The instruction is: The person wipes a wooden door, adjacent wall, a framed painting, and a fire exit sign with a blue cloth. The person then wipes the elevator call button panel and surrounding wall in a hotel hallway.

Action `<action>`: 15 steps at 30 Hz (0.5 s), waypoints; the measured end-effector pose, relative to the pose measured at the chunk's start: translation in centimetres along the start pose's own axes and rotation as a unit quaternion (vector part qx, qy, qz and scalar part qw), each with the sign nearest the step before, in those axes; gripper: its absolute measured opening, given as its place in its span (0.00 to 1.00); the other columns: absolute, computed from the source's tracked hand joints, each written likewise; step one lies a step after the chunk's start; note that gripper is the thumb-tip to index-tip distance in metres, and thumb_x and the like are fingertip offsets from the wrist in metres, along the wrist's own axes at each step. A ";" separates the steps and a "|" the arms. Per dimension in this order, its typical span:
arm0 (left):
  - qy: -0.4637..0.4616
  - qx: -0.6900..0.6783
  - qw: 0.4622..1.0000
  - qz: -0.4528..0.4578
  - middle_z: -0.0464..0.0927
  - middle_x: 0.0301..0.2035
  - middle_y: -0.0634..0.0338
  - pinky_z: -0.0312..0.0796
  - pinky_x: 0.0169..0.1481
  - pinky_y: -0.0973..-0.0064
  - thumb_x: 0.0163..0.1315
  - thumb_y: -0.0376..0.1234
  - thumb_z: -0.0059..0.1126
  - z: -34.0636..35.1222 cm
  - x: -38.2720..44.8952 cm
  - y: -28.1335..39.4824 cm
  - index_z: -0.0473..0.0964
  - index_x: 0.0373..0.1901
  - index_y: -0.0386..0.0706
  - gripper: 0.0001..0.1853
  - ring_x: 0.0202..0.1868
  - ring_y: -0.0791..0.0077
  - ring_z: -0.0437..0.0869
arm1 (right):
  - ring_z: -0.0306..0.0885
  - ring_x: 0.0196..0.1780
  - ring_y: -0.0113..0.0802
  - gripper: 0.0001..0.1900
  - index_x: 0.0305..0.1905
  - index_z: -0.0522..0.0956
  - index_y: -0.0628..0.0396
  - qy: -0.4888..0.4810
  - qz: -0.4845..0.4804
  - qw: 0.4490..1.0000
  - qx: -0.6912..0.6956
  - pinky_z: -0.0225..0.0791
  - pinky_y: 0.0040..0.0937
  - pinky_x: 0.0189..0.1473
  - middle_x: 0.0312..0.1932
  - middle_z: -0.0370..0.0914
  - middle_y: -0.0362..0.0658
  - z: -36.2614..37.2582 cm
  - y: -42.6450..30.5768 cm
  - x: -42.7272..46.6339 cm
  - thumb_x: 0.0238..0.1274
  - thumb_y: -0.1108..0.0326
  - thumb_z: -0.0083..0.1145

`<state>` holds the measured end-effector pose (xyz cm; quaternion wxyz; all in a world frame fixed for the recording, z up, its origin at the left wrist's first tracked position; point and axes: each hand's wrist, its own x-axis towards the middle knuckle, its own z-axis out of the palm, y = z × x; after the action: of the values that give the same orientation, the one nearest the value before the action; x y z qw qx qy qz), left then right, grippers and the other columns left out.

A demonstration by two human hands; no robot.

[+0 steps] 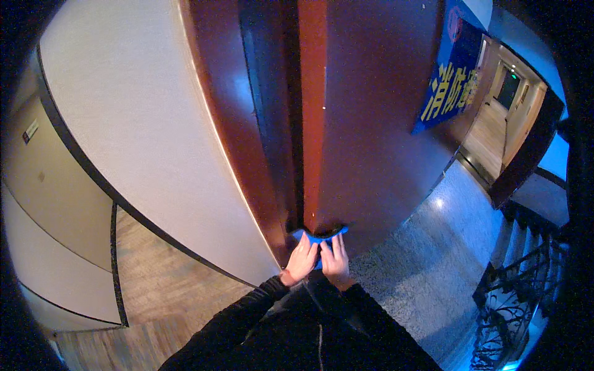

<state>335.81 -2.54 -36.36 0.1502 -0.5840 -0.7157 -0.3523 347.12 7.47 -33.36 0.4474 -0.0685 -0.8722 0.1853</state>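
Observation:
Before me rises the edge of a dark red door (371, 139), beside its door frame (218, 92). Low against that edge is a blue cloth (298, 235), spread on both sides of it. My left hand (302, 259) presses on the cloth's left part with extended fingers. Close beside it, my right hand (335, 259) has its fingers on the right part. Whether the fingers grip the cloth or only press on it cannot be told. Something dark shows just above the cloth; what it is stays unclear.
A pale wall (139, 116) with a dark baseboard curves along the left, above wood-look flooring (167, 264). On the door's right face hangs a blue sign (448, 92) with yellow writing. Farther right are a lit corridor (492, 125) and a staircase with an ornate metal railing (503, 315).

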 end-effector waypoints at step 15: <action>0.238 0.245 0.939 0.021 0.61 0.59 0.24 0.52 0.61 0.29 0.56 0.32 0.56 -6.8 13.8 6.7 0.64 0.56 0.24 0.28 0.54 0.14 0.61 | 0.47 0.72 0.71 0.15 0.55 0.75 0.55 0.080 -0.044 0.995 -0.048 0.56 0.56 0.67 0.68 0.54 0.66 -9.7 -1.5 16.2 0.63 0.70 0.52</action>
<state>336.97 3.40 -20.71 0.4624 -0.4430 -0.7106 -0.2916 345.43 13.24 -15.45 0.5199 -0.0657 -0.8436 0.1172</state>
